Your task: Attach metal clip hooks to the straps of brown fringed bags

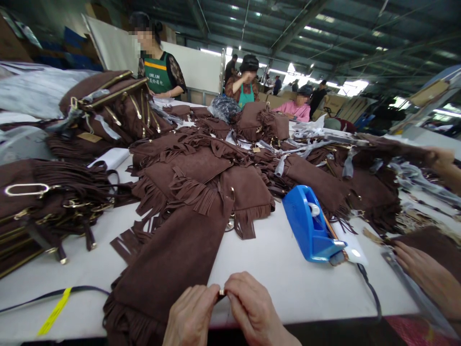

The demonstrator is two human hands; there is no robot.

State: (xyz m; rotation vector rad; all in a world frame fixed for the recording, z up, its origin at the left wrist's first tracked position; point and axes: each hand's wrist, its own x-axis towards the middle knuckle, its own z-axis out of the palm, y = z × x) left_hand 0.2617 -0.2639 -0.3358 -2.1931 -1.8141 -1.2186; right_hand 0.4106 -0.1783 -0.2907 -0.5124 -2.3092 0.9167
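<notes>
At the table's near edge, my left hand [191, 315] and my right hand [254, 307] meet with fingers pinched around a small gold metal fitting [222, 292]. A bit of dark material shows beside the fitting under my left fingertips; most of it is covered by the fingers. Just left of my hands a dark brown fringed suede bag [176, 245] lies flat, its fringe hanging toward the near edge. More brown fringed bags [248, 192] are heaped right behind it.
A blue tape dispenser [304, 226] stands right of centre, with a dark cord [370, 288] beside it. Stacked bags with gold zips [32, 216] crowd the left. A yellow strip [55, 310] lies front left. Another person's hand [428, 274] works at the right; co-workers stand behind the table.
</notes>
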